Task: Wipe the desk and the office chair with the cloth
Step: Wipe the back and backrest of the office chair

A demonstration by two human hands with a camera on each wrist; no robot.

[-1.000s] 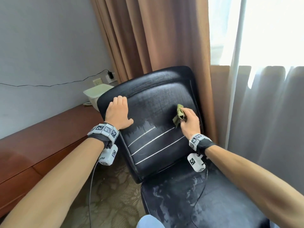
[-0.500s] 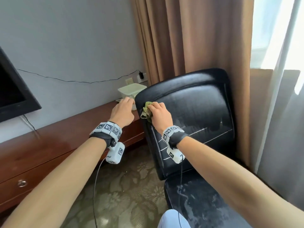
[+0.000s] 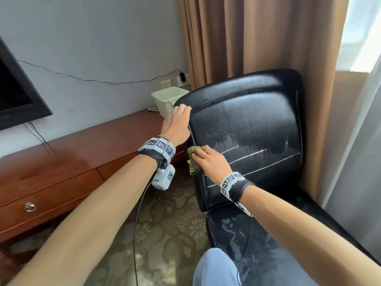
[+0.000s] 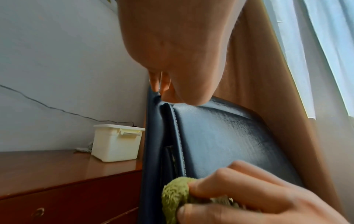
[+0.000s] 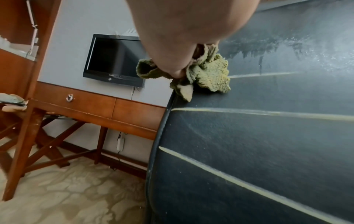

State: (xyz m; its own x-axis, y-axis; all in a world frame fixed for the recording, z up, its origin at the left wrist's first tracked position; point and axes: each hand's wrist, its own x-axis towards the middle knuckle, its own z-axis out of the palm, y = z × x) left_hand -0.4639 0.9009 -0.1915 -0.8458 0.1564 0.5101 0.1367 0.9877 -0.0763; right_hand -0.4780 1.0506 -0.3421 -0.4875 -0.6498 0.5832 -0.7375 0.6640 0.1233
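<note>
Behind the chair hang brown curtains [image 3: 257, 48], with a grey wall and the wooden desk [image 3: 68, 159] off to my left. From the head view, my left hand [image 3: 176, 125] curls its fingers over the upper left corner of the black office chair [image 3: 247, 131], gripping the backrest to steady it. My right hand [image 3: 210, 164] lies lower on that same left edge, fingers bunched round the green cloth [image 3: 192, 159] and pressing it to the leather. A pale, streaked band runs rightward from the cloth across the backrest, so I judge the next stroke goes to the right, along that band, away from my left hand. My right hand is the one placed for it.

Left wrist view: my left fingertips [image 4: 160, 84] hook over the stitched top corner, and the cloth [image 4: 176, 195] sits below them, pinched between my right thumb and fingers.

Right wrist view: the cloth [image 5: 208, 72] is crumpled under my palm right at the backrest's rim, partly overhanging it. White seam lines [image 5: 268, 112] stretch rightward, and the desk [image 5: 113, 106] stands beyond, apart from the cloth.
</note>
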